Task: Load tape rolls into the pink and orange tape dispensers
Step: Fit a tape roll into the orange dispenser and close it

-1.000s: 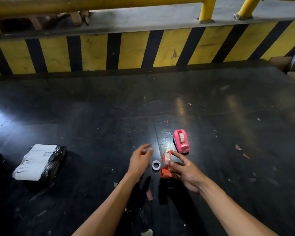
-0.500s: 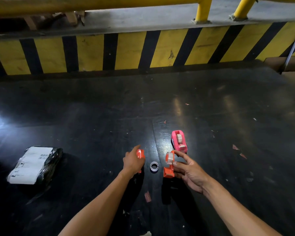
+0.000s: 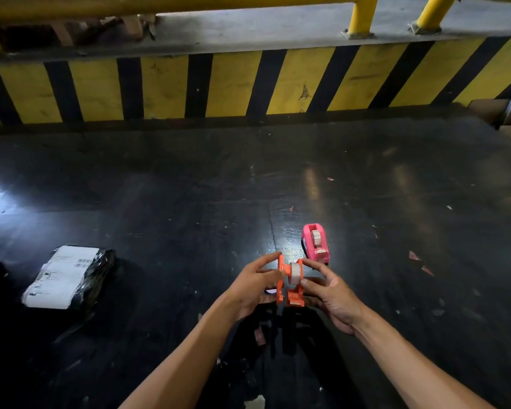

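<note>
The orange tape dispenser [image 3: 295, 296] sits between my hands in two parts, with a white tape roll [image 3: 295, 273] on the right-hand part. My left hand [image 3: 255, 286] grips the loose orange side panel [image 3: 280, 283] and holds it against the roll. My right hand [image 3: 331, 293] holds the dispenser's other half from the right. The pink tape dispenser [image 3: 315, 244] stands on the dark floor just beyond, with a tape roll seated in it. The small white ring seen earlier is hidden behind my left hand.
A black-wrapped parcel [image 3: 67, 276] with white labels lies on the floor at the left. A yellow-and-black striped curb [image 3: 248, 84] with yellow railing posts [image 3: 360, 16] runs across the back. Small paper scraps [image 3: 415, 256] litter the floor at the right.
My left hand picked up the orange side panel and brought it right, against the tape roll on the part that my right hand holds. The white ring on the floor is now covered.
</note>
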Available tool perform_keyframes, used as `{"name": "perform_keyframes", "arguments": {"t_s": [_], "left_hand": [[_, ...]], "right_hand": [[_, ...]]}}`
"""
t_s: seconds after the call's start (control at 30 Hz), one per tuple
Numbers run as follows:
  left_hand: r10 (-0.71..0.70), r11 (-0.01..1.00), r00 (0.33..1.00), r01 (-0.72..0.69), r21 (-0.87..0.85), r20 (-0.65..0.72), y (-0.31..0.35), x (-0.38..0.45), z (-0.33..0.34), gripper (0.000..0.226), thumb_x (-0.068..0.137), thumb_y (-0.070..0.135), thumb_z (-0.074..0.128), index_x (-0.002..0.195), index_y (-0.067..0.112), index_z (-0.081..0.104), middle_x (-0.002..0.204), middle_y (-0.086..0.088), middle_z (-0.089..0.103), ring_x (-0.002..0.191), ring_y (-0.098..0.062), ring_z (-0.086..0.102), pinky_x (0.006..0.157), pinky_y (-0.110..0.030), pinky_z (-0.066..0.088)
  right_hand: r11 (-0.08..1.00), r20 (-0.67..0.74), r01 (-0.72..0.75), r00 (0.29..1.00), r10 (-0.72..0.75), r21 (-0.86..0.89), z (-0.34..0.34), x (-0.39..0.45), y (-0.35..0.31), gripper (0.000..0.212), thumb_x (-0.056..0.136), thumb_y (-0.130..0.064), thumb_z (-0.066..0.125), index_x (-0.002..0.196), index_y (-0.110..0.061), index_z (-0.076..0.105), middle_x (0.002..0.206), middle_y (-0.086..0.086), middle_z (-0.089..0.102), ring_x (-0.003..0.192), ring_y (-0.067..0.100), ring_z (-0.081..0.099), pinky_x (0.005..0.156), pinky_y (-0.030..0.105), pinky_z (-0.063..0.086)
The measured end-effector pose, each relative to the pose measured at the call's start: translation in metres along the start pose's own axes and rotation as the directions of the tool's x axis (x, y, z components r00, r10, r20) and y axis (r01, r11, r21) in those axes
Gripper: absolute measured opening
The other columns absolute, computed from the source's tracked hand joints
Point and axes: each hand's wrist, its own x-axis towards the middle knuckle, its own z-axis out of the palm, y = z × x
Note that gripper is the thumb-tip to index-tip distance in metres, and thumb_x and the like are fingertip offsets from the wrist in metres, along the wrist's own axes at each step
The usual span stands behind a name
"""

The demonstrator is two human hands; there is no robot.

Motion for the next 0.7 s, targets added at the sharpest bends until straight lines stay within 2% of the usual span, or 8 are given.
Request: {"name": "perform_keyframes", "arguments": {"t_s": [0.13, 0.4, 0.7], "left_hand": [[0.014, 1.0, 1.0, -0.014, -0.022, 0.001, -0.001, -0.0006, 0.0016, 0.049, 0.091, 0.003, 0.066, 0.13, 0.031, 0.059, 0.109, -0.01, 0.07, 0.082, -0.018, 0.075, 0.074, -0.035, 0.062], [-0.001, 1.0, 1.0, 0.001, -0.029, 0.02, 0.0026, -0.0011, 0.0011, 0.051, 0.09, 0.005, 0.069, 0.134, 0.029, 0.058, 0.117, -0.014, 0.066, 0.082, -0.018, 0.077, 0.067, -0.031, 0.06], [0.038, 0.999, 0.999, -0.038, 0.017, 0.035, 0.0077, -0.0022, -0.0001, 0.05, 0.092, 0.003, 0.065, 0.136, 0.026, 0.057, 0.115, -0.015, 0.061, 0.073, -0.016, 0.076, 0.063, -0.031, 0.06]], "right_hand": [[1.0, 0.017, -0.005, 1.0, 0.005, 0.006, -0.0016, -0.0015, 0.0022, 0.052, 0.074, -0.018, 0.079, 0.121, -0.032, 0.063, 0.111, 0.021, 0.072, 0.095, 0.038, 0.071, 0.068, 0.035, 0.06], [1.0, 0.05, 0.001, 0.999, -0.002, 0.023, -0.0009, -0.0062, -0.0024, 0.049, 0.08, -0.014, 0.075, 0.125, -0.028, 0.06, 0.109, 0.022, 0.072, 0.093, 0.035, 0.073, 0.068, 0.032, 0.06], [1.0, 0.041, 0.012, 0.999, -0.013, 0.017, -0.0009, -0.007, -0.0013, 0.053, 0.08, -0.015, 0.073, 0.129, -0.027, 0.056, 0.113, 0.02, 0.072, 0.101, 0.037, 0.07, 0.082, 0.04, 0.06]]}}
